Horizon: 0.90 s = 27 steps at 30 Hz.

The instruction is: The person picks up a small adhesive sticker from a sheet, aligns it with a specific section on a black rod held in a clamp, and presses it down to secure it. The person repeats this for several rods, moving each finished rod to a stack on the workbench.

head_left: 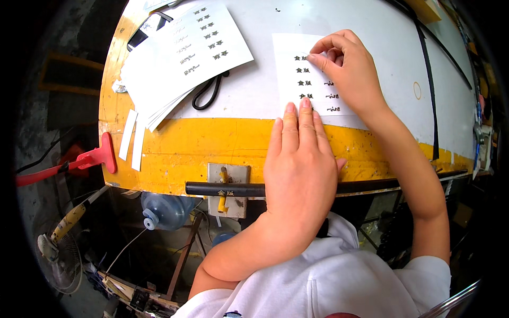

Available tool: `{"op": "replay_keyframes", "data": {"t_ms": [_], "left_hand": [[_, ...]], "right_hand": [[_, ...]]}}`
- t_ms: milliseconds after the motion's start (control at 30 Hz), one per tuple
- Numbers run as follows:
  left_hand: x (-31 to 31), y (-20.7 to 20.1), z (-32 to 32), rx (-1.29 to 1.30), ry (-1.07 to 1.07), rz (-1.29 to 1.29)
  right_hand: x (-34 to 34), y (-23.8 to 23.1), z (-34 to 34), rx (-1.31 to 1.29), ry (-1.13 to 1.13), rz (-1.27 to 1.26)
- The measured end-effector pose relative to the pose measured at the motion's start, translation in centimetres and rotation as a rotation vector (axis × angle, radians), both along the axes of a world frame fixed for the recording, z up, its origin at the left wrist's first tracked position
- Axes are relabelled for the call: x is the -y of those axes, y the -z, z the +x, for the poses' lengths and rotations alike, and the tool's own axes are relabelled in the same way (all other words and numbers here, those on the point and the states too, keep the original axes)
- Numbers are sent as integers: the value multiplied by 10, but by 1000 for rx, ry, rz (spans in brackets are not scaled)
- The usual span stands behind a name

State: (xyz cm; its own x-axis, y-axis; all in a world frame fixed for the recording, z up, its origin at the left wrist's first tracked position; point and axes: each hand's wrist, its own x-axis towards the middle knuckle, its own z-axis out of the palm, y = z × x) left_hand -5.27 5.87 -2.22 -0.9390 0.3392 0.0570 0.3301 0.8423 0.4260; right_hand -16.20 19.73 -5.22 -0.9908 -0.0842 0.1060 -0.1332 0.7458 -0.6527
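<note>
A white sticker sheet printed with rows of black characters and script lies on the table's white surface. My left hand presses flat over its lower edge, fingers stretched out and covering part of the bottom rows. Thumb and forefinger of my right hand pinch at the right end of the top-row sticker; the rest of that hand hides the sheet's upper right. Below my left wrist runs a black rod with a pale marking, lying along the table's front edge over a small metal plate with a yellow peg.
A stack of similar printed sheets fans out at the left, over a black cord loop. Two white paper strips and a red clamp-like piece sit near the yellow edge. A fan and water jug stand below.
</note>
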Motion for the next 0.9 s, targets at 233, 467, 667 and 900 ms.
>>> {"op": "replay_keyframes", "data": {"t_ms": [233, 467, 667, 900], "left_hand": [[0, 0, 0, -13, -3, 1], [-1, 2, 0, -66, 0, -44], [3, 1, 2, -96, 4, 44], [45, -52, 36, 223, -231, 750]], "right_hand": [[-1, 1, -3, 83, 0, -52], [0, -24, 4, 332, 9, -567], [4, -68, 34, 337, -119, -670], [4, -97, 90, 269, -127, -666]]}}
